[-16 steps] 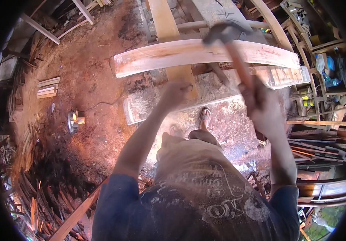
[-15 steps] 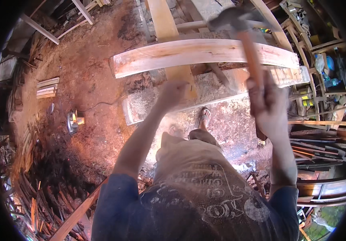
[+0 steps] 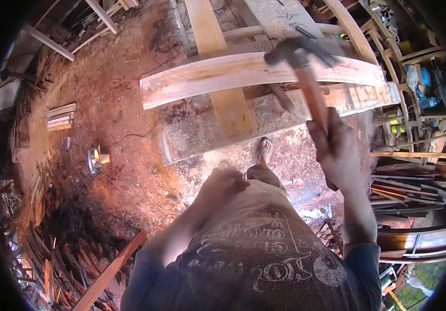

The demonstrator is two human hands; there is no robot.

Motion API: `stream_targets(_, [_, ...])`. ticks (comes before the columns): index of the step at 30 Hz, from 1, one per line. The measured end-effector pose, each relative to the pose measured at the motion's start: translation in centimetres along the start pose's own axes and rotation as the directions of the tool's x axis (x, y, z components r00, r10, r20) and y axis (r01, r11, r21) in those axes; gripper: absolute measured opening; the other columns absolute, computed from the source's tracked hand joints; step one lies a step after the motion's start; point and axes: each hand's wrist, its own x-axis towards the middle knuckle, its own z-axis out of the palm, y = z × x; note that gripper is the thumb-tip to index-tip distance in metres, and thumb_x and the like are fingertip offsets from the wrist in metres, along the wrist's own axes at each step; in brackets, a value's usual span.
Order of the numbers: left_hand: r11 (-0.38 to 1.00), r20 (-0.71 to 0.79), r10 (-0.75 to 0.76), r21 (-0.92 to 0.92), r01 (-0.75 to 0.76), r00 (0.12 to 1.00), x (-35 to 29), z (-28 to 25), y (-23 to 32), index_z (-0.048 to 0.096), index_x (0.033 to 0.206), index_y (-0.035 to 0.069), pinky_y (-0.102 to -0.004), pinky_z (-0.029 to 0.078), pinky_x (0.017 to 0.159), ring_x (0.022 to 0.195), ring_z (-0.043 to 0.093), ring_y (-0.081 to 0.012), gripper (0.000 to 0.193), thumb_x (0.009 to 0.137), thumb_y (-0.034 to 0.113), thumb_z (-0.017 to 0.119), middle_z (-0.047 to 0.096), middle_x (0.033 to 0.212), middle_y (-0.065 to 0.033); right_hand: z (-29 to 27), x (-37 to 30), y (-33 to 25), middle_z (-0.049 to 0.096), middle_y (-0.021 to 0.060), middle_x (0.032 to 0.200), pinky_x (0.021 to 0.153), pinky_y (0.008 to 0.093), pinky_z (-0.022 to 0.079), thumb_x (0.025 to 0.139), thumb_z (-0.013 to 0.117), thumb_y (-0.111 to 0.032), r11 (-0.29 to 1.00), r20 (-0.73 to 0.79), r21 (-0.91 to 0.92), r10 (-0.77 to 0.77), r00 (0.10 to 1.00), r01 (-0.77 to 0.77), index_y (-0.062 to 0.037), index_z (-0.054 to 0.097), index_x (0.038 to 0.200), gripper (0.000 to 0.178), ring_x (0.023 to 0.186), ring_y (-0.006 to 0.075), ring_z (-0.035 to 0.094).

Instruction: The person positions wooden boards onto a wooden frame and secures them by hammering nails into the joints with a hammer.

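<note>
My right hand [image 3: 335, 150] is closed round the wooden handle of a claw hammer [image 3: 312, 96]. The hammer's dark head is raised over a long, pale, curved plank [image 3: 207, 79]. My left hand [image 3: 225, 184] is in front of my shirt, fingers curled; whether they hold anything small is hidden. Beneath the curved plank, a yellowish flat board [image 3: 230, 111] runs crosswise. Its near end rests on a thick, dusty timber [image 3: 186, 135], and a small dark mark, perhaps a nail, shows there.
Several loose nails [image 3: 287, 18] and a dark tool [image 3: 306, 32] lie on a far board. On the left floor are a power tool [image 3: 96, 159] with a cord and a small stack of pale slats [image 3: 61, 117]. Scrap wood [image 3: 67, 259] is heaped at lower left; cluttered shelves [image 3: 414, 98] line the right.
My left hand has drawn back from the near end of the yellowish board toward my body. My right hand and the hammer have come down slightly and to the left.
</note>
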Motion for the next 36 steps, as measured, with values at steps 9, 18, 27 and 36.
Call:
stream_targets(9, [0.599, -0.039, 0.044, 0.801, 0.005, 0.998, -2.8, -1.1, 3.0, 0.080, 0.108, 0.008, -0.0304, 0.056, 0.082, 0.089, 0.071, -0.0138, 0.019, 0.092, 0.014, 0.071, 0.078, 0.103, -0.0103, 5.8, 0.0, 4.7, 0.063, 0.0200, 0.064, 0.055, 0.0489, 0.049, 0.102, 0.059, -0.020, 0.992, 0.277, -0.122, 0.043, 0.960, -0.009, 0.0018, 0.055, 0.109, 0.023, 0.059, 0.0375, 0.065])
stream_targets(18, [0.490, 0.034, 0.404, 0.836, -0.248, 0.914, -0.1, -4.6, 4.6, 0.077, 0.099, 0.008, -0.0284, 0.048, 0.069, 0.075, 0.059, -0.0115, 0.011, 0.093, 0.017, 0.073, 0.069, 0.087, -0.0032, 0.5, -0.1, -2.6, 0.059, 0.0156, 0.057, 0.045, 0.0427, 0.046, 0.101, 0.063, -0.020, 0.957, -0.127, 0.218, -0.169, 0.977, 0.193, 0.0067, 0.049, 0.109, 0.031, 0.049, 0.0355, 0.063])
stream_targets(27, [0.513, -0.100, 0.667, 0.780, -0.357, 0.738, 8.0, -4.7, 8.0, 0.073, 0.105, 0.001, -0.0336, 0.054, 0.077, 0.082, 0.069, -0.0187, 0.019, 0.094, 0.016, 0.071, 0.074, 0.092, -0.0108, 5.4, -1.2, 2.9, 0.064, 0.0281, 0.072, 0.061, 0.0546, 0.048, 0.102, 0.058, -0.025, 0.995, 0.274, -0.054, 0.091, 0.958, -0.079, 0.0020, 0.053, 0.099, 0.028, 0.070, 0.0475, 0.067])
stream_targets(36, [0.213, 0.174, 0.737, 0.857, -0.469, 0.653, 11.9, -6.4, 8.1, 0.075, 0.101, 0.001, -0.0365, 0.054, 0.074, 0.082, 0.071, -0.0249, 0.015, 0.093, 0.013, 0.070, 0.073, 0.094, -0.0130, 6.3, -3.7, 3.3, 0.065, 0.0276, 0.074, 0.062, 0.0516, 0.050, 0.100, 0.063, -0.028, 0.957, 0.278, 0.046, 0.264, 0.924, -0.288, 0.0024, 0.057, 0.097, 0.031, 0.071, 0.0470, 0.067])
